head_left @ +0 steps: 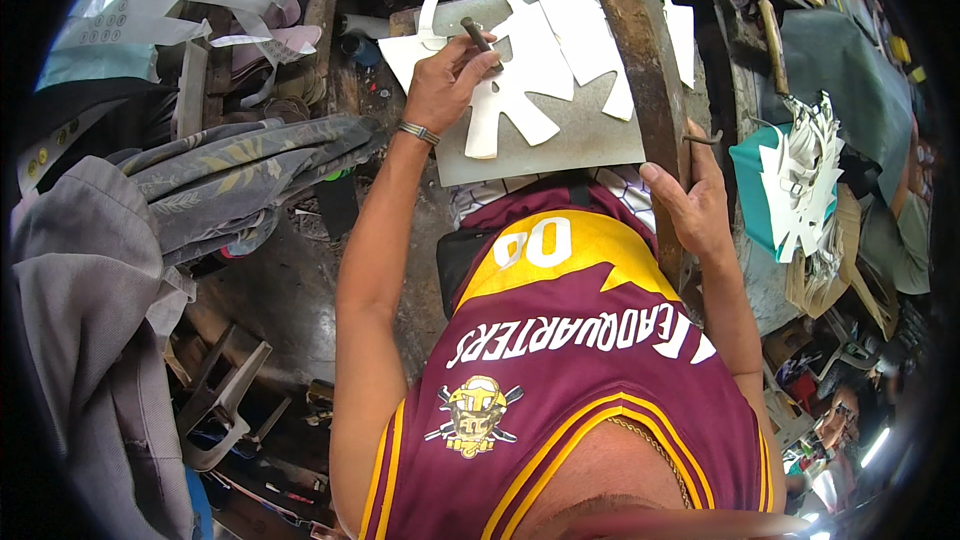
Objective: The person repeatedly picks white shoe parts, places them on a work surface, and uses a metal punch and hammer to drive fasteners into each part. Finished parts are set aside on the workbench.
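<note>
My left hand (455, 80) is closed on a short dark metal rod (475, 34), which tilts up from my fingertips. Its lower end is hidden behind them, over a white sheet cutout (515, 118) with strap-like arms. More white cutouts (583, 35) lie beside it on a flat grey board (595, 145) in front of my lap. At the board's right, a thick, worn wooden beam (640, 35) runs across the view. My right hand (695, 200) grips it near the lower end, thumb on the left and fingers on the right, beside a bent metal hook (703, 137).
To the right, a stack of white strapped cutouts (803, 180) rests by a teal sheet (755, 180). A wooden-handled tool (772, 45) and dark green sheeting (835, 65) lie beyond. At left are piled grey cloth (90, 230), patterned fabric (230, 180), and translucent strips (160, 0); a plastic chair (225, 400) stands lower left.
</note>
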